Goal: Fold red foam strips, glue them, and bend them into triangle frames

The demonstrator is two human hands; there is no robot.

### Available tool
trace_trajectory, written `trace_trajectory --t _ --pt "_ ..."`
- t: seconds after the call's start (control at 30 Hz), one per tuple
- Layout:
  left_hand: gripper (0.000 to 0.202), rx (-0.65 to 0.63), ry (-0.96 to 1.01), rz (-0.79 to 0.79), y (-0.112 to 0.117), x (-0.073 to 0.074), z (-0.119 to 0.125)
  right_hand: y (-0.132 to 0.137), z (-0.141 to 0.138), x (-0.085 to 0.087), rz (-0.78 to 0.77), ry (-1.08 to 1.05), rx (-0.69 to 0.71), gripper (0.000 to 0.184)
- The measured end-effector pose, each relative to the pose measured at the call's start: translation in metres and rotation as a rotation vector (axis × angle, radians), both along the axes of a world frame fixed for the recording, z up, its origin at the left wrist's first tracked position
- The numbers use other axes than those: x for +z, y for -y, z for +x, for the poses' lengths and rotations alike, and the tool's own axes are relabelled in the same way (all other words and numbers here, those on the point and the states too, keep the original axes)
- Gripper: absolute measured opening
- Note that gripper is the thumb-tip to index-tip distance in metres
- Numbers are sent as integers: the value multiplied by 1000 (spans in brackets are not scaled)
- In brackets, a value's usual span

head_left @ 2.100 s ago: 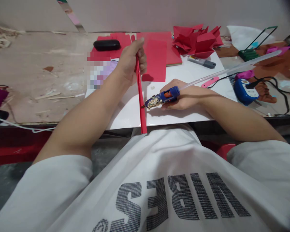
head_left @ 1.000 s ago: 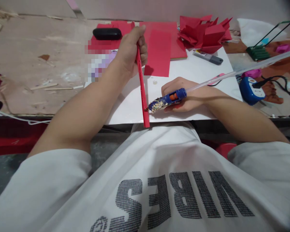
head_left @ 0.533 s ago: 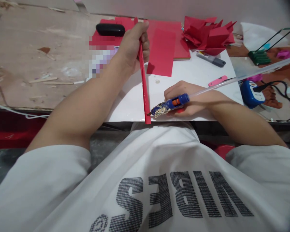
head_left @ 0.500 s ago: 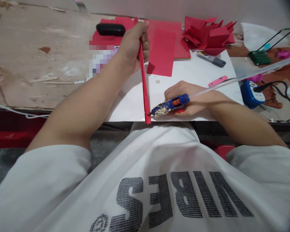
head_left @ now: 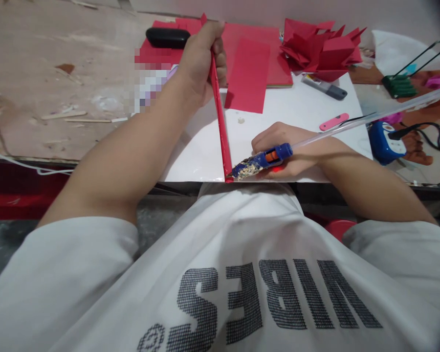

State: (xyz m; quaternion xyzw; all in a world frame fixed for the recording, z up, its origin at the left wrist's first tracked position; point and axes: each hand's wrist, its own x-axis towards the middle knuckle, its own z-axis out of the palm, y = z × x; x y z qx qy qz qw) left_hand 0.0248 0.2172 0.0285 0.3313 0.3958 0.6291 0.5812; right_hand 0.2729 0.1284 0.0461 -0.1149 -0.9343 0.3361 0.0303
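Observation:
My left hand (head_left: 204, 63) is closed around the upper part of a narrow folded red paper strip (head_left: 222, 128). The strip slants down to the front edge of a white board (head_left: 194, 151), with a shiny line along it. In my right hand (head_left: 278, 134) is a blue hot glue gun (head_left: 260, 164), its front crusted with dried bits. The gun's tip touches or nearly touches the strip's near end. A long clear glue stick (head_left: 326, 129) runs out of the back of the gun. Just beyond lies a flat red paper rectangle (head_left: 247, 78).
Behind are a stack of red paper (head_left: 278, 58), a black case (head_left: 167, 37) and a folded red paper piece (head_left: 326, 49). At right lie a utility knife (head_left: 324, 87), a pink-handled tool (head_left: 334, 121), a blue power adapter (head_left: 385, 143) and a green stand (head_left: 399, 86). Wooden sticks (head_left: 64, 115) are scattered left.
The strip's near end has shifted slightly right and now sits at the board's edge, where before it stuck out past it. The glue gun has moved slightly right with it.

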Motion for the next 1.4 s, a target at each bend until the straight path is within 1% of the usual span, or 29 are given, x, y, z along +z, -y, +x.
trace_trajectory --t 0.07,0.13,0.2,0.33,0.57,0.7,0.83,1.03,1.2,1.4 --pt "55 2 36 -6 0 0 0 -2 1 0 -14 -12 10 41" --pt "56 6 57 -22 1 1 0 -4 2 0 -30 -11 -13 39" --pt "56 3 43 -32 1 3 0 -6 3 0 -50 -1 -45 37" --pt "57 -4 4 -29 3 5 -1 -7 5 -1 -49 -4 -60 35" --pt "59 69 -16 -23 2 4 1 -10 8 -1 -19 -3 -24 39" --pt "58 50 -28 -20 4 6 0 -11 9 -2 -17 -9 -9 41" --pt "59 50 -42 -33 4 6 -1 -9 10 -1 -33 37 -41 40" --pt "59 60 22 -73 0 5 -1 -4 8 -1 -13 49 -82 41" --pt "59 32 -55 -43 0 5 -4 -4 6 -3 -7 19 -89 45" --pt "61 26 -20 -29 0 4 -3 -4 7 2 -32 25 -82 42"
